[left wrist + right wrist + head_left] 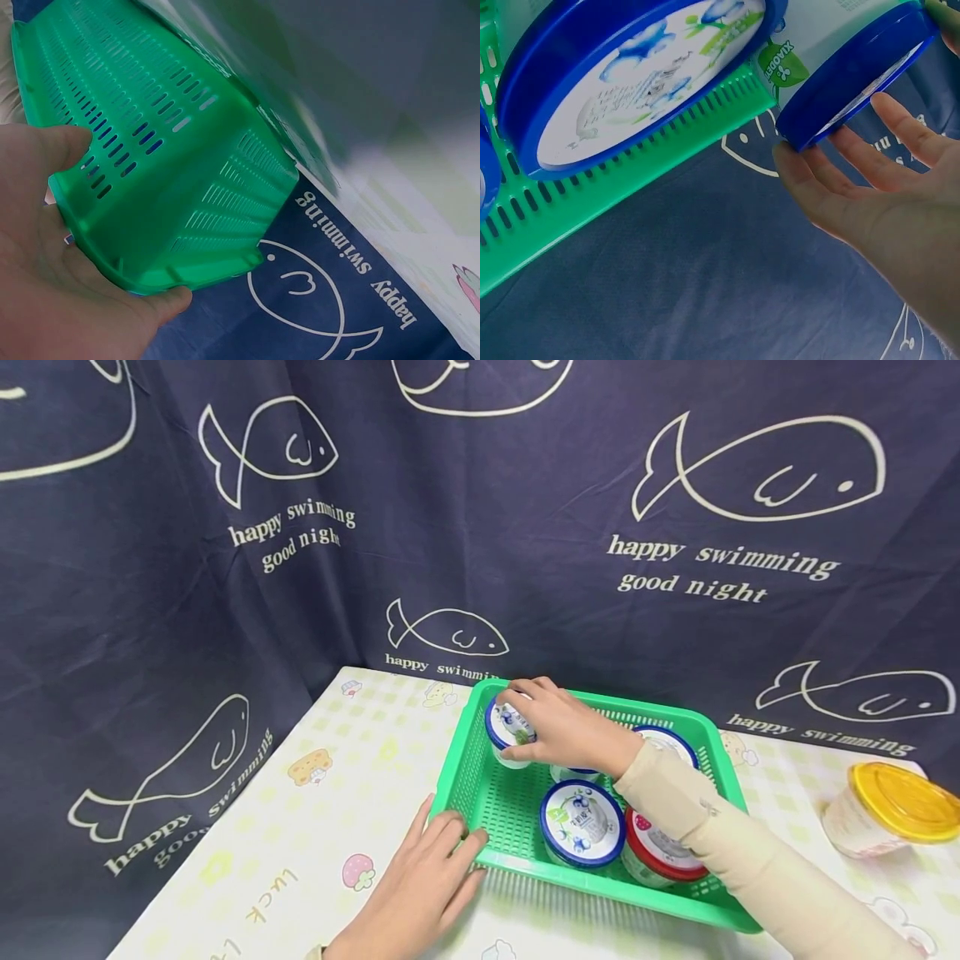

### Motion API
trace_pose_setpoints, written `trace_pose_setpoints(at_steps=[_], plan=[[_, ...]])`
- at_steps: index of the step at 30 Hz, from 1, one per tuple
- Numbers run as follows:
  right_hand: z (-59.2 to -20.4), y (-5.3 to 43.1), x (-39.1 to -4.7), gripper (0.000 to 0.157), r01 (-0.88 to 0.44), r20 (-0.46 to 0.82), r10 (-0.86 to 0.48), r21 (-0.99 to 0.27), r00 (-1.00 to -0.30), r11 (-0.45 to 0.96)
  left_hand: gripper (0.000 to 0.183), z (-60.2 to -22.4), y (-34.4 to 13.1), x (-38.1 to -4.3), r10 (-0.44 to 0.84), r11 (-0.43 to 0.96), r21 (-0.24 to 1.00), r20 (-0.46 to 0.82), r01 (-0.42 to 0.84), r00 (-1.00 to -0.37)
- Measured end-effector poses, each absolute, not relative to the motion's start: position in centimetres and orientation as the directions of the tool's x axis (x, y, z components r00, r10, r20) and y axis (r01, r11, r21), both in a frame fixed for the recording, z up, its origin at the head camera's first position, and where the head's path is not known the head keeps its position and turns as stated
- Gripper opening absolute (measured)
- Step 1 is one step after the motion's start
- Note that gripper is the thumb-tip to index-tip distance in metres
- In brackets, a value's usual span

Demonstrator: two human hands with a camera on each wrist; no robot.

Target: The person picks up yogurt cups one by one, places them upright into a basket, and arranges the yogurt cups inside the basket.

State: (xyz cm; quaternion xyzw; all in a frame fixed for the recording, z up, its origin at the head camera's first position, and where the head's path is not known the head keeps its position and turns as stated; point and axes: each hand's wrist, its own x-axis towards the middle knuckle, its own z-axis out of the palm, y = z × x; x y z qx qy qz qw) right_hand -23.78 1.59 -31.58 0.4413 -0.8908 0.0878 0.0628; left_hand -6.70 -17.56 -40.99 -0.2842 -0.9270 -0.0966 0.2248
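Observation:
My right hand (558,727) grips a blue-lidded tub (510,720) by its lid, in the far left corner of the green basket (600,893). In the right wrist view the fingers and thumb span that lid (855,75). My left hand (423,877) holds the basket's near left corner, fingers bent over the rim; the left wrist view shows them on the corner wall (150,217). Also in the basket stand a blue-lidded tub (581,822) in front, a red-lidded tub (652,852) and another blue-lidded tub (671,739). One more blue lid (573,772) is mostly hidden under my right hand.
A yellow-lidded tub (903,802) stands on the table to the right of the basket. The table wears a pale checked cloth (300,835) with printed pictures. Behind and to the left hangs a dark blue curtain (480,527) with fish drawings.

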Motion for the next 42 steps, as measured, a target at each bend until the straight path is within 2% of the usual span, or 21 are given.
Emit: trace_pose_setpoints(at_steps=[8, 27, 42], plan=[[-32.5, 1.3, -24.0, 0.066, -0.817, 0.199, -0.794, -0.072, -0.574, 0.572, 0.028, -41.1, -17.6, -6.7, 0.488, 0.815, 0.051, 0.475, 0.577, -0.732], [-33.5, 1.1, -24.0, 0.069, -0.791, 0.131, -0.78, -0.127, -0.612, 0.599, 0.028, -41.0, -17.5, -6.7, 0.492, 0.821, 0.037, 0.461, 0.57, -0.738], [-34.1, 0.7, -23.6, 0.071, -0.809, 0.104, -0.802, -0.11, -0.588, 0.578, 0.029, -41.0, -17.5, -6.6, 0.488, 0.823, 0.045, 0.454, 0.566, -0.746]])
